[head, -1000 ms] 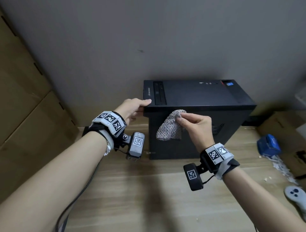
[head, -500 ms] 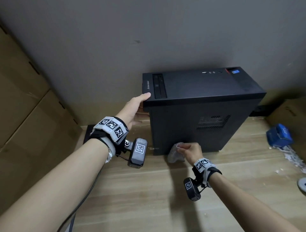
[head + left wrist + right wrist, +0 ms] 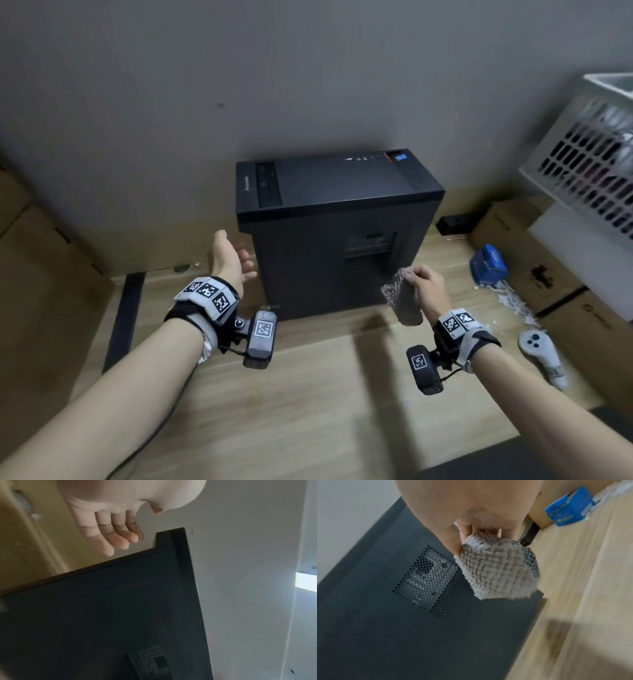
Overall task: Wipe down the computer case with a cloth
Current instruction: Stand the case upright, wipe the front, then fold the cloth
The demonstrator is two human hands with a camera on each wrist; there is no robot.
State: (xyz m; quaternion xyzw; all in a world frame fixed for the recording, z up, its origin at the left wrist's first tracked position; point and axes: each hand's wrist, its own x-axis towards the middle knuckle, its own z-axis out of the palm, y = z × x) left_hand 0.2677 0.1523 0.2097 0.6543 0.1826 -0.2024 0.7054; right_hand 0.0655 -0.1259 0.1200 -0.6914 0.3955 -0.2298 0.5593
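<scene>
A black computer case (image 3: 329, 219) stands upright on the wooden floor against the grey wall, its vented side panel (image 3: 426, 585) facing me. My right hand (image 3: 426, 286) pinches a grey-white fluffy cloth (image 3: 402, 301) (image 3: 498, 568), which hangs in the air in front of the panel's lower right part, apart from it. My left hand (image 3: 229, 258) (image 3: 116, 534) hovers open just left of the case's near left edge, fingers relaxed, touching nothing.
Cardboard boxes (image 3: 41, 274) line the left side. On the right lie a blue box (image 3: 488, 265), paper scraps, a white game controller (image 3: 541, 353) and more cartons (image 3: 534, 260). A white perforated crate (image 3: 589, 154) juts in at the upper right. A black strip (image 3: 123, 318) lies on the floor at left.
My left hand has let go of the case's top corner and dropped beside it. My right hand has lifted the cloth from the panel's bottom edge and moved it right, off the case.
</scene>
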